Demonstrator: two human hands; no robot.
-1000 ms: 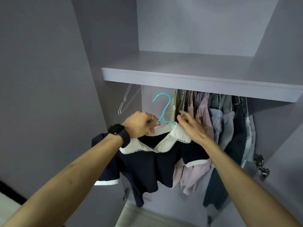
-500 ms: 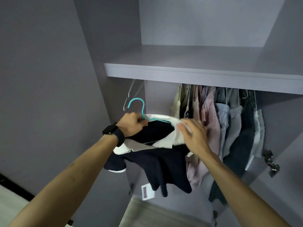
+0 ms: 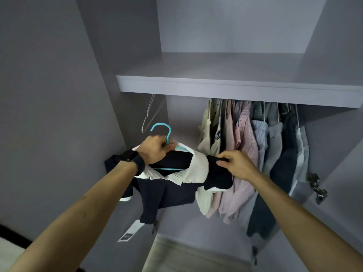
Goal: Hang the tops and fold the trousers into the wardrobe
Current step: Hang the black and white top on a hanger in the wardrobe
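Note:
A navy top point(image 3: 169, 195) with a white collar and white sleeve cuffs sits on a turquoise hanger point(image 3: 162, 128), held in front of the open wardrobe. My left hand point(image 3: 157, 149) grips the hanger at the base of its hook, which points up below the shelf. My right hand point(image 3: 236, 163) pinches the top's right shoulder fabric beside the collar. The top hangs tilted, its hem dangling down to the left. A white tag point(image 3: 130, 231) hangs beneath it.
A grey shelf point(image 3: 235, 86) spans the wardrobe above the hidden rail. Several shirts point(image 3: 247, 154) hang in a row on the right. An empty wire hanger point(image 3: 151, 112) hangs at the left end. Metal hinges point(image 3: 317, 188) stick out on the right side panel.
My right hand moved from the collar to the top's right shoulder and now pinches it. The hanger and top shifted slightly lower and left of the hanging shirts.

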